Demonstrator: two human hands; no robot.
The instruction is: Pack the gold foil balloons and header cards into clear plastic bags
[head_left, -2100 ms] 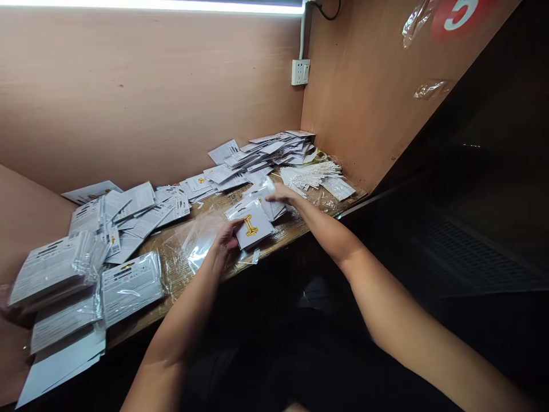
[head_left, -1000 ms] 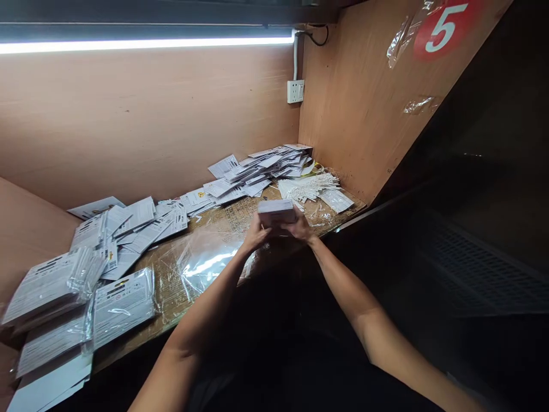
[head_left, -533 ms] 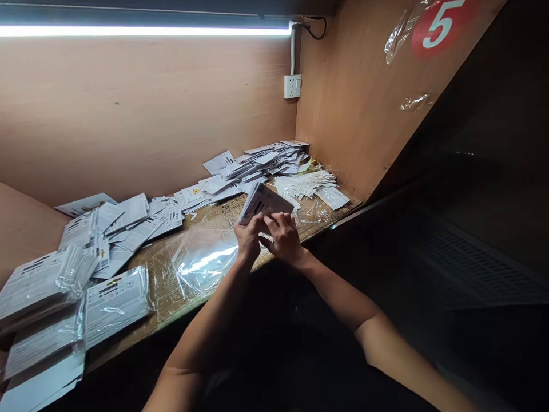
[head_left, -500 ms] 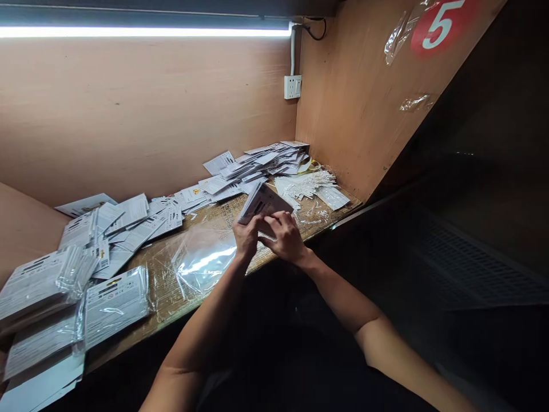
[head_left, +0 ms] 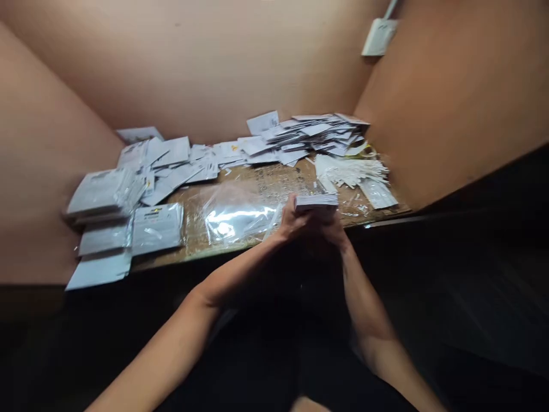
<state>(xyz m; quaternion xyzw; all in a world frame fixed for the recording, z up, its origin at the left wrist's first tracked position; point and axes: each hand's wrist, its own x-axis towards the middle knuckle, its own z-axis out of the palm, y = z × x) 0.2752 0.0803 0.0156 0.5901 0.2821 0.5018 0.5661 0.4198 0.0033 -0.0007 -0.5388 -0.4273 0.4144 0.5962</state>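
A stack of printed cards (head_left: 316, 201) is held between my hands at the front edge of the bench, its layered white edge turned up toward me. My left hand (head_left: 292, 222) is closed on the stack's left side. On the other side my right hand (head_left: 333, 228) grips it too, its fingers partly in shadow and blurred. Just left of my hands a clear plastic bag (head_left: 234, 214) lies flat on the bench. Beyond them a bundle of thin white strips (head_left: 354, 171) rests beside a small clear packet (head_left: 378, 193).
Loose cards (head_left: 309, 137) are heaped along the back wall, with more cards (head_left: 171, 154) to the left. Bagged card stacks (head_left: 157, 228) sit at the bench's left end. Brown cardboard (head_left: 278, 177) covers the bench. Side walls close in both ends; a socket (head_left: 380, 37) hangs upper right.
My view has swung left and down. The card stack has been turned from showing its printed face to showing its edge, with both hands still on it.
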